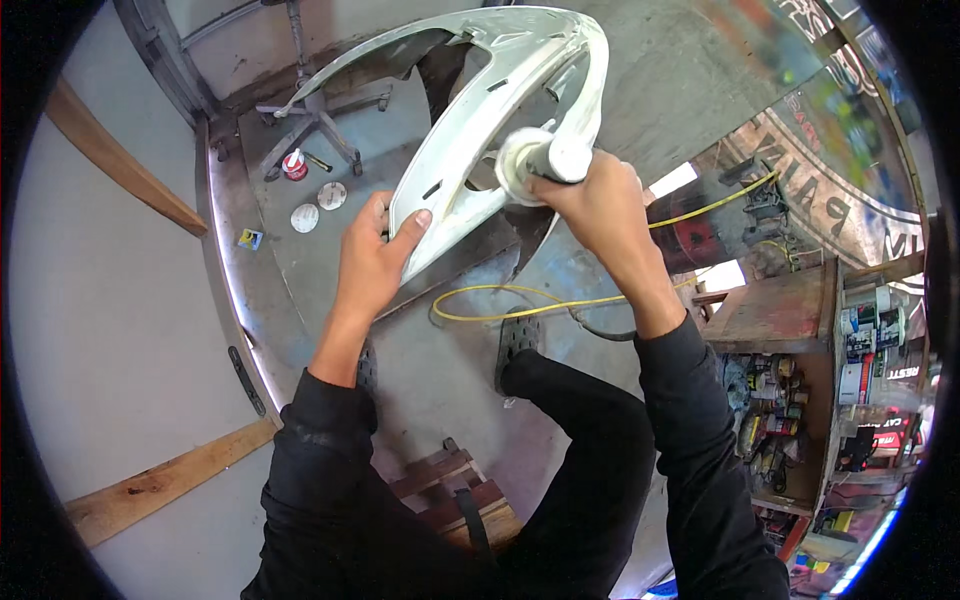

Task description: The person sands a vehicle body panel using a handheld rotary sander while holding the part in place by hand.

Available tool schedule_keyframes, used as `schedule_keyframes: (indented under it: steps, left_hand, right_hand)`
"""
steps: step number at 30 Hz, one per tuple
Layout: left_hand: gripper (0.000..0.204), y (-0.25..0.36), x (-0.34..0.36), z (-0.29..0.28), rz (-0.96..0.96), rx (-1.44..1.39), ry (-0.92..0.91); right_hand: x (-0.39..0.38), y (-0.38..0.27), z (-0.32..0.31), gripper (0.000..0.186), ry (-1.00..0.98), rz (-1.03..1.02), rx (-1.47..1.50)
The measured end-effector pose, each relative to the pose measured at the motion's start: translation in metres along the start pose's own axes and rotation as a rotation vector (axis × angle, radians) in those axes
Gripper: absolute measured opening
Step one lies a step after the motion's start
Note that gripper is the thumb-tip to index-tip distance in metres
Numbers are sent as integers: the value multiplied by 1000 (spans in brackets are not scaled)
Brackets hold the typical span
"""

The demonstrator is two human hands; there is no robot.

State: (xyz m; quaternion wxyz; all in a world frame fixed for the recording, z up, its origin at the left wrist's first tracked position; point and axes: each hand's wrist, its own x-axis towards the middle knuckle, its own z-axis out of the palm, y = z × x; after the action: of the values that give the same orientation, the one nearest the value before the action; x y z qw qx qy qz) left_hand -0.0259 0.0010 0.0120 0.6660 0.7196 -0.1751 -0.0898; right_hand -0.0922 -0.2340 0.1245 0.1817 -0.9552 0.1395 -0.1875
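A large curved white panel [440, 150] with cut-out openings and small slots fills the upper middle of the view. My left hand [375, 260] grips its lower left edge, thumb on the white face and fingers curled round the rim. My right hand [600, 215] is closed around a cylindrical tool [568, 158] with a white round end and a pale disc [515, 160], held at the right part of the panel. Whether the disc touches the surface is hard to tell.
A chair base [315, 115], a red-and-white can [294, 166] and two round pads [331, 195] are at upper left. A yellow hose [470, 305] loops below the panel. A drum [690, 230] and wooden cabinet [770, 310] stand right. A wall panel [100, 350] lines the left.
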Motion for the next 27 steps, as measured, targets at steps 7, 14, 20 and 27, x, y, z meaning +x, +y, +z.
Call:
schedule_keyframes:
  steps: [7, 14, 20, 27]
  left_hand:
    - [37, -6, 0, 5, 56, -40, 1]
    - [36, -4, -1, 1, 6, 11, 23]
    - [37, -8, 1, 4, 10, 4, 19]
    - [35, -10, 1, 9, 61, -34, 54]
  right_hand:
    - [12, 20, 1, 49, 18, 30, 18]
    - [9, 17, -2, 47, -37, 24, -76]
    - [10, 8, -2, 47, -73, 30, -86]
    - [11, 10, -3, 47, -35, 43, -37]
